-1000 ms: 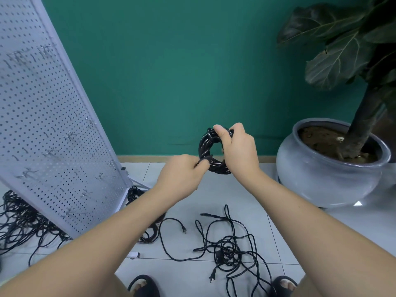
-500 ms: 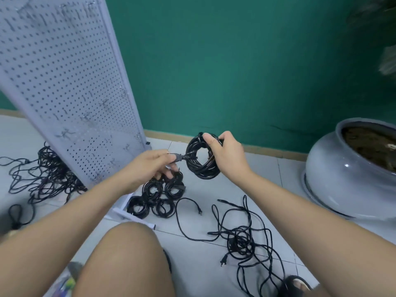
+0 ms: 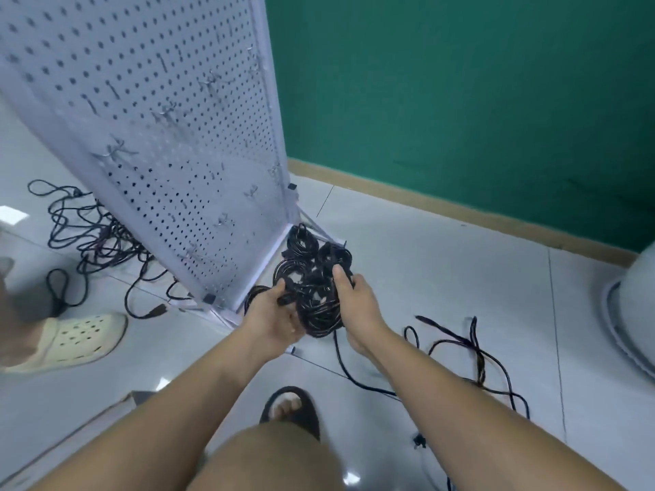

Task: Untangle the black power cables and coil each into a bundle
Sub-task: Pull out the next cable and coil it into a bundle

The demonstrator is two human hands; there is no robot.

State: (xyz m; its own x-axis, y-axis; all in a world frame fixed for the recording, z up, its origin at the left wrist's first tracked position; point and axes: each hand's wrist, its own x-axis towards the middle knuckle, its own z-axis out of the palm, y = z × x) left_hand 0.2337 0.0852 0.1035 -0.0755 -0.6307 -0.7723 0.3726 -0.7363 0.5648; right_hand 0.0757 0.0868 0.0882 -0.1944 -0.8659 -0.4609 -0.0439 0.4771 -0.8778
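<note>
right hand (image 3: 356,303): curled round the right side of the held bundle (image 3: 319,310), thumb laid up along the coil, fingers hidden behind it.
left hand (image 3: 274,315): grips the left side of the same coil, thumb pointing up and fingers tucked under the black strands; blur hides which strand they pinch.
held bundle: a black coil between both hands, low over the floor (image 3: 443,278), with one strand trailing down from it onto the tiles.
coiled pile (image 3: 304,253): several finished black coils on the floor at the foot of the pegboard stand (image 3: 170,136), just behind the held bundle; whether they touch cannot be told.
pegboard stand: white, leaning, wire hooks on its face, its near lower corner beside the left hand.
loose cables (image 3: 471,349): uncoiled black loops on the floor right of the right forearm.
tangled heap (image 3: 88,235): more black cable behind the stand, toward the floor's left edge.
black sandal (image 3: 290,409): on the person's own foot, under the forearms.
cream clog (image 3: 76,340): another person's foot, at the left edge.
grey pot (image 3: 634,306): at the right edge.
green wall (image 3: 460,101): meets the floor's far edge along a wooden skirting.
</note>
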